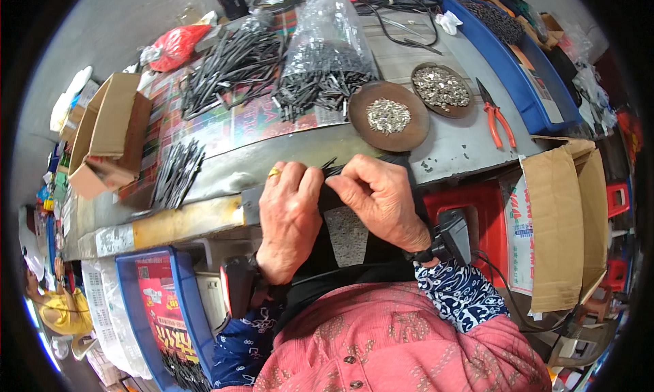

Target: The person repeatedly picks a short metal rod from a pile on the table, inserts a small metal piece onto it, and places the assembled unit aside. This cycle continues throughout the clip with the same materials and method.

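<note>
1. Left hand (291,208): back up, wrist low, fingers curled forward and down at the front edge of the table (470,146). A yellow ring (274,172) sits on 1 finger. The fingertips are hidden, so I cannot tell what this hand grips.
2. Right hand (381,198): turned inward toward the left, thumb and index finger drawn together, pinching thin black strips (332,166).
3. These strips lie between the 2 hands, their ends poking up just beside the left knuckles. The hands are near each other, and both forearms come in from below in patterned sleeves.
4. Beyond the right hand stand 2 round dishes, side by side. The nearer dish (402,141) has a small heap of silvery bits (388,115) in its middle; the farther dish (458,111) is spread more fully with similar bits.
5. A clear bag (327,20) lies behind the nearer dish, with many black strips at its mouth.
6. Left of that bag is a loose pile (231,71); a smaller bundle (178,174) lies near the left table edge, beside an open carton (139,129).
7. The blue tray (541,116) at right holds dark pieces (494,20).
8. The blue bin (126,290), low at left, holds a red sheet (160,303) and more black strips.
</note>
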The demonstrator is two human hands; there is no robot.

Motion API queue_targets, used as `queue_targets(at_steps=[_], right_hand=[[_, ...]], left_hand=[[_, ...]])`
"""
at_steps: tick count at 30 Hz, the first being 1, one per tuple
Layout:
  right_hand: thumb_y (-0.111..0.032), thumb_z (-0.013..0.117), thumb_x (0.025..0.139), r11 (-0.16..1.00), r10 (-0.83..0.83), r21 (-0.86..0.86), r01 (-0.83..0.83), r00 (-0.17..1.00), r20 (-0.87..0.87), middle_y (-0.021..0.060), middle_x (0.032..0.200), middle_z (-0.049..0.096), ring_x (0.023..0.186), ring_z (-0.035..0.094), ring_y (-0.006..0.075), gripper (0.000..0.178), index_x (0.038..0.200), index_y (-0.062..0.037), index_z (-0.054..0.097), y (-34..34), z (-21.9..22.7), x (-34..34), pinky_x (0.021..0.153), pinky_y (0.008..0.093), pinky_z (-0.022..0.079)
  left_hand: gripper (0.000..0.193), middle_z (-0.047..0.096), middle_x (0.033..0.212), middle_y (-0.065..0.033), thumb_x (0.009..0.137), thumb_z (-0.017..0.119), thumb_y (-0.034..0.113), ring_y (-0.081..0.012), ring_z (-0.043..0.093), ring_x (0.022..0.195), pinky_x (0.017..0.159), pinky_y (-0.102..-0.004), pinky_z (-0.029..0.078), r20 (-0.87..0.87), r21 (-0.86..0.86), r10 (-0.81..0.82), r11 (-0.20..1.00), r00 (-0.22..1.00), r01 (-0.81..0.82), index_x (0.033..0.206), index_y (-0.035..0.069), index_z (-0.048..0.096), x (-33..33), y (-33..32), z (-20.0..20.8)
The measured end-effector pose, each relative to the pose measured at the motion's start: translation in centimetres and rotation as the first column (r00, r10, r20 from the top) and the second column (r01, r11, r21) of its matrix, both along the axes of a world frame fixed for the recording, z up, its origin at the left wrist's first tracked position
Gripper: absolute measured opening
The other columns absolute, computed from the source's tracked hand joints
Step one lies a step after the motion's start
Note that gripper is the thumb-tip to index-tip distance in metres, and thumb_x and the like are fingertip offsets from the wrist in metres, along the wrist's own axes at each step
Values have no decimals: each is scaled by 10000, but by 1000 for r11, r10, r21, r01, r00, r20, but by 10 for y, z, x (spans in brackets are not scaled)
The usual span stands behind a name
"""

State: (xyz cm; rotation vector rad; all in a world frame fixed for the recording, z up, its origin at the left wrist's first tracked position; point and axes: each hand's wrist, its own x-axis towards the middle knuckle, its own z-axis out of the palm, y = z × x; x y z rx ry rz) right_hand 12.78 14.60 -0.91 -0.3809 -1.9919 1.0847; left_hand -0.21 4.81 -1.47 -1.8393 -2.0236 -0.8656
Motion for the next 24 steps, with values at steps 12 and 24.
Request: queue_targets(at_steps=[12,24], right_hand=[[-118,693,875,1000,25,4,-26,999,35,43,641,517,565,460,110,201,780,8,568,-5,7,11,519,273,397],[-101,693,846,941,-282,227,250,952,120,94,669,558,524,527,234,158,773,-6,590,37,13,40,494,340,411]], left_hand=[[71,584,789,-121,817,664,35,-321,574,765,655,-408,449,49,204,383,900,922,-385,816,51,595,-98,-68,13],[67,605,872,-135,814,613,34,-342,584,841,725,-422,463,-56,114,513,855,856,-505,879,51,604,-166,-87,-2]])
